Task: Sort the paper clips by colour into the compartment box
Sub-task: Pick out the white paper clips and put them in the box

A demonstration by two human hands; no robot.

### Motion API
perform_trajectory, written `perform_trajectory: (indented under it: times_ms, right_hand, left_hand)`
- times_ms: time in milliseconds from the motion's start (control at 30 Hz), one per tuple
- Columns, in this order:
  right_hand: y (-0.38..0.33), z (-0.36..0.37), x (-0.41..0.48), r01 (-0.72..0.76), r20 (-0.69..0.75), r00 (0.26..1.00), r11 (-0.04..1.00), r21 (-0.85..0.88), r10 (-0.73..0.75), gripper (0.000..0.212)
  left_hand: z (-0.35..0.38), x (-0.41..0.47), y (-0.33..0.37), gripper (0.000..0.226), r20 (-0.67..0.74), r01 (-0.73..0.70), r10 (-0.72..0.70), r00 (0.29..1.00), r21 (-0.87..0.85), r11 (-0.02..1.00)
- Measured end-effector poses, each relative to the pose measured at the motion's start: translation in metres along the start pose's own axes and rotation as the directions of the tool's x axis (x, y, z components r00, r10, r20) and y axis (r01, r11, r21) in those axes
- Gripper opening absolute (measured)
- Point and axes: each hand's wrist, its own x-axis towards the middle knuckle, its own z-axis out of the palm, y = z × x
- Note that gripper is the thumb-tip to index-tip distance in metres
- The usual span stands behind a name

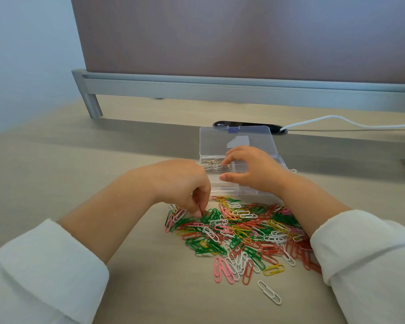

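Indoors, beige desk [103, 160]; left grip [182, 183] tight on clips [239, 232], right grip [250, 169] loose over box [215, 141].

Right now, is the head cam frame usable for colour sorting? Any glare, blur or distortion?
Head view: even soft light, no hard glare; paper clips sharp, colours separable; wide-angle stretches the sleeves at the corners; clear compartment box is low-contrast, dividers hard to read near the right hand; soft shadow band across the desk.

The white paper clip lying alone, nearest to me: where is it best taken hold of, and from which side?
Pinch the lone white paper clip across its two long sides, near the middle, coming from straight above. It lies flat on the desk, apart from the pile, so both sides are free.
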Motion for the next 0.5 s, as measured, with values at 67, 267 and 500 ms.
perform_trajectory:
  times_ms: [67,267,500]
  right_hand:
    - [-0.0002,-0.0001,0.0001,0.001,0.0,1.0,1.0,-0.001,-0.001,0.04]
    - [-0.0001,0.0001,-0.0001,0.005,0.004,1.0,1.0,-0.002,-0.005,0.04]
    - [0.0006,0.0013,0.0005,0.003,-0.003,1.0,1.0,-0.01,-0.003,0.04]
  left_hand:
    - [0.0002,-0.0001,-0.0009,0.013,0.011,-0.001,0.001,1.0,-0.001,1.0]
    - [0.0015,-0.0003,-0.0022,0.003,-0.002,0.022,-0.022,1.0,-0.037,0.999]
    - [0.0007,-0.0014,-0.0058,0.016,-0.029,0.005,-0.014,0.999,-0.278,0.96]
